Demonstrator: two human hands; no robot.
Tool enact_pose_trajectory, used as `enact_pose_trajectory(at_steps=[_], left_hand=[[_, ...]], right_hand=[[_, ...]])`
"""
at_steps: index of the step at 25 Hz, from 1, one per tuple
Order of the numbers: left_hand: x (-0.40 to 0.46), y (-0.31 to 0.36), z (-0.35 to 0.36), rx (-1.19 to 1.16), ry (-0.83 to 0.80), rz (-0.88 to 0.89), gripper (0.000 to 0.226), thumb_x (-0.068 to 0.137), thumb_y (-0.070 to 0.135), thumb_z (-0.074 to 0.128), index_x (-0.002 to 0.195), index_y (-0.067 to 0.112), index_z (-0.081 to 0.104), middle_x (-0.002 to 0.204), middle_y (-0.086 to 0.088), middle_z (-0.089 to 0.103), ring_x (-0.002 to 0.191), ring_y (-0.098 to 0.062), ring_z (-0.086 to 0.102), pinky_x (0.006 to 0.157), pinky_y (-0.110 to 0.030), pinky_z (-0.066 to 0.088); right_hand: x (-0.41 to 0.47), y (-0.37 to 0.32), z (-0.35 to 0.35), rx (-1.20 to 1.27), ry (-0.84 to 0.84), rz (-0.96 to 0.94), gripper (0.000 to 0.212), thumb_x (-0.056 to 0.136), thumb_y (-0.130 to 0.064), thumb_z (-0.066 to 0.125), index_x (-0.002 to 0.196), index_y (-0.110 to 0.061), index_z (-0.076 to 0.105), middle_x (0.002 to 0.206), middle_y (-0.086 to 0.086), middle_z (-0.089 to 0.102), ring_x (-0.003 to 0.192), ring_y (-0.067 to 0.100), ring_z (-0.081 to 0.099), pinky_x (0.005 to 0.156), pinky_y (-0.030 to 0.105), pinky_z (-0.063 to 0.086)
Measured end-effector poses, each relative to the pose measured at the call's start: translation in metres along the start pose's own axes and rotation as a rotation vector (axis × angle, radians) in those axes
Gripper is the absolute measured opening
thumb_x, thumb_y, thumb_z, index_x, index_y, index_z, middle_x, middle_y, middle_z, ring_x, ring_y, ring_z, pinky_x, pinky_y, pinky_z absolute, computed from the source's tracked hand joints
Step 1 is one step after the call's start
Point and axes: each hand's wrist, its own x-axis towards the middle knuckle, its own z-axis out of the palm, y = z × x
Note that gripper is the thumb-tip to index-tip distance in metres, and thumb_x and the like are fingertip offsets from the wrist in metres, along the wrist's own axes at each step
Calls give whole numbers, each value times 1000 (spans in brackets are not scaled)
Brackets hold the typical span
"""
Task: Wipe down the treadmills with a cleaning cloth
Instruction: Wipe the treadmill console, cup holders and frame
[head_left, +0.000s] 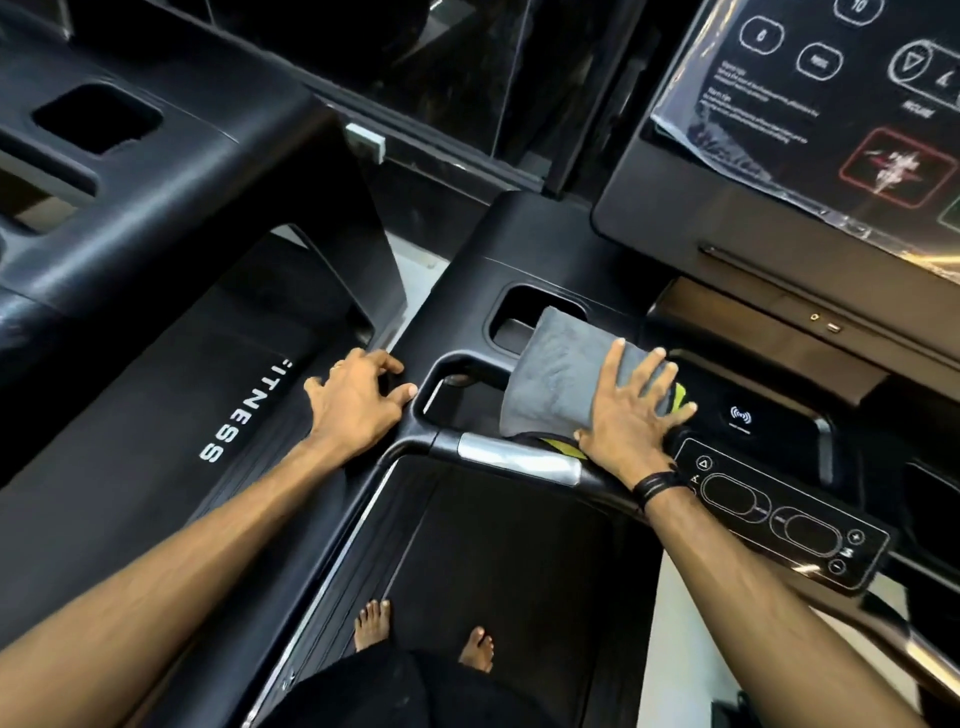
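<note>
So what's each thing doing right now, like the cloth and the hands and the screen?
Grey cleaning cloth: folded, pressed flat on the black treadmill console.
Right hand: fingers spread straight, pressing on the cloth.
Left hand: resting on the console's edge, holding nothing.
Black console screen: dark, covered by wrinkled clear film.
Rectangular cup pocket: partly covered by the cloth.
Bare feet: standing on the belt.

Two bare feet (371, 623) on the dark belt; black bands (655, 483) circle one wrist
</note>
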Motion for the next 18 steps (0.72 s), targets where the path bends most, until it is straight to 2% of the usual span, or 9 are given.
enact_pose_trajectory(at_steps=[2,4,6,8,11,13,18], left_hand=[[2,0,0,-12,-11,1,32,86,41,73,114,26,67,119,2,60,119,-21,56,106,-52,29],[3,0,-2,-21,-14,-10,31,86,42,73,112,27,67,116,3,59,117,-21,56,105,-50,29],[5,-1,-1,-29,-16,-21,30,86,42,73,111,28,67,116,4,59,116,-19,56,105,-49,28],[5,-1,0,-27,-11,-26,30,85,43,74,110,29,67,115,5,59,116,-19,55,106,-50,29],[7,-1,0,-33,-6,-37,29,84,42,75,109,29,68,113,5,59,114,-19,56,106,-50,30],[8,0,1,-43,-9,-39,29,83,42,76,108,29,68,113,6,59,114,-18,56,105,-49,30],[8,-1,1,-63,-8,-45,27,82,41,78,104,30,68,111,7,58,111,-18,56,101,-46,29]], right_hand=[[2,0,1,-8,0,-5,135,76,-44,84,156,-13,-21,157,36,-22,147,55,-13,110,80,9],[8,-4,2,-44,15,-23,143,69,-64,80,155,-11,-21,157,37,-18,147,57,-10,110,79,5],[18,-10,1,-85,35,-41,150,58,-82,73,156,-12,-17,158,37,-14,147,58,-6,111,77,5],[27,-19,0,-140,79,-118,151,52,-91,66,158,-14,-10,160,36,-7,147,58,0,114,75,8],[35,-40,2,-197,188,-324,140,57,-96,54,160,-17,3,164,29,2,149,51,7,117,71,8],[41,-59,4,-212,229,-425,134,64,-96,47,160,-14,4,165,24,7,151,45,11,119,67,10],[50,-100,-1,-201,257,-567,130,70,-89,52,160,-12,-1,165,24,7,152,41,12,121,61,16]])
